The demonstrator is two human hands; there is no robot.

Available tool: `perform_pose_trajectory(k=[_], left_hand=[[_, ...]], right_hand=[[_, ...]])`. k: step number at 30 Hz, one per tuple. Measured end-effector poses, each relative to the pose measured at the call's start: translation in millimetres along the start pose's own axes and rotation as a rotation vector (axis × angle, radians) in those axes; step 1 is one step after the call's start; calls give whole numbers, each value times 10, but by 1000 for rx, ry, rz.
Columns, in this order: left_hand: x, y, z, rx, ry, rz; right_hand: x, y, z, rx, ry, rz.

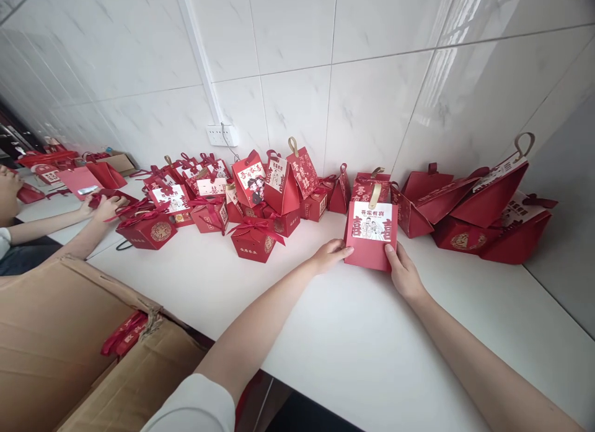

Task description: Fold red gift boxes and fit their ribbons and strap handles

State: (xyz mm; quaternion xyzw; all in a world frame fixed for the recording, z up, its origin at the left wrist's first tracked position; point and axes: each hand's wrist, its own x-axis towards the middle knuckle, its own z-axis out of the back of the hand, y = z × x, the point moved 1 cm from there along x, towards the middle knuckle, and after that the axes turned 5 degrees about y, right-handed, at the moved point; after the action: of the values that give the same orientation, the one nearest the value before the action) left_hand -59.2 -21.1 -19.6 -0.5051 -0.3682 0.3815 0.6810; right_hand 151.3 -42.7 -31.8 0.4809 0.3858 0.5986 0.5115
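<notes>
A red gift box (370,235) with a white picture label and a tan loop handle stands on the white table (353,345) near the wall. My left hand (331,255) touches its lower left edge, fingers together. My right hand (403,272) grips its lower right corner, thumb on the front face. Both hands hold the box upright between them.
Many red gift boxes (255,238) with ribbons line the tiled wall, with larger red boxes (483,215) at right. An open cardboard carton (69,351) sits at lower left. Another person's hands (106,207) work on a box at far left. A wall socket (222,135) is above.
</notes>
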Motion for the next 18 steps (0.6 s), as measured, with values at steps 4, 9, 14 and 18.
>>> perform_pose_trajectory(k=[4, 9, 14, 18], left_hand=[[122, -24, 46, 28, -122, 26], [251, -34, 138, 29, -192, 44], [209, -48, 180, 24, -173, 26], [193, -78, 189, 48, -241, 114]], right_hand=[[0, 8, 2, -6, 30, 64], [-6, 29, -21, -34, 175, 187], [29, 13, -22, -170, 97, 163], [42, 32, -2, -187, 67, 114]])
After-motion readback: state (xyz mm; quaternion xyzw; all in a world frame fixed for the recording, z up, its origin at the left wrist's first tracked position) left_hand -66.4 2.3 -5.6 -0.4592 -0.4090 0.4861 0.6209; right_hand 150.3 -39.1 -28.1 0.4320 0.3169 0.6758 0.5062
